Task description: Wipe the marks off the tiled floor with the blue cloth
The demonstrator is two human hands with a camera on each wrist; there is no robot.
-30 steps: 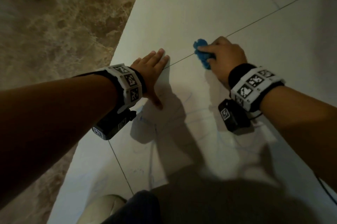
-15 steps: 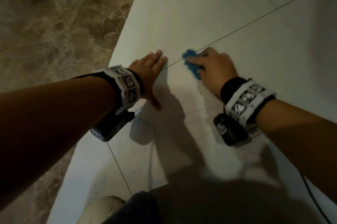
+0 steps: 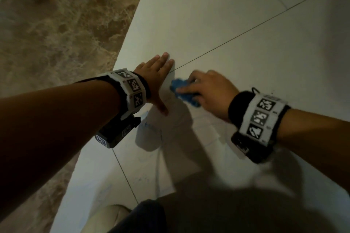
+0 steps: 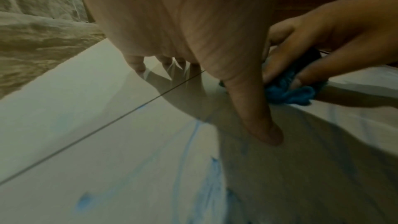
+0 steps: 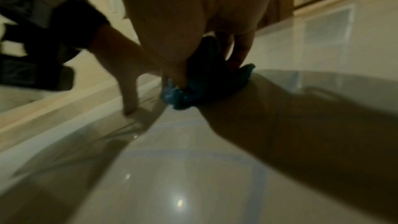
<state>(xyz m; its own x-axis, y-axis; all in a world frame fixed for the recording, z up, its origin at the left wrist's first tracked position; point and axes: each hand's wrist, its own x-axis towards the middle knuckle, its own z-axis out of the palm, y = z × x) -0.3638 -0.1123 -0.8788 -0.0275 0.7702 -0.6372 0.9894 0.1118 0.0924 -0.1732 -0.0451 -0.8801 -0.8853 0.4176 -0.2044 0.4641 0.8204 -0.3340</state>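
Blue cloth point(image 3: 184, 93), bunched under the curled fingers point(image 3: 186, 88) of the right hand point(image 3: 212, 93), has slid toward the person and leftward since a second ago, now just beside the left hand point(image 3: 157, 79). That hand stays flat, fingers straight, on the white tiled floor point(image 3: 227, 24). Faint blue marks point(image 4: 187, 168) remain on the glossy tiles nearer the person. Brown marbled flooring point(image 3: 56, 24) borders the left.
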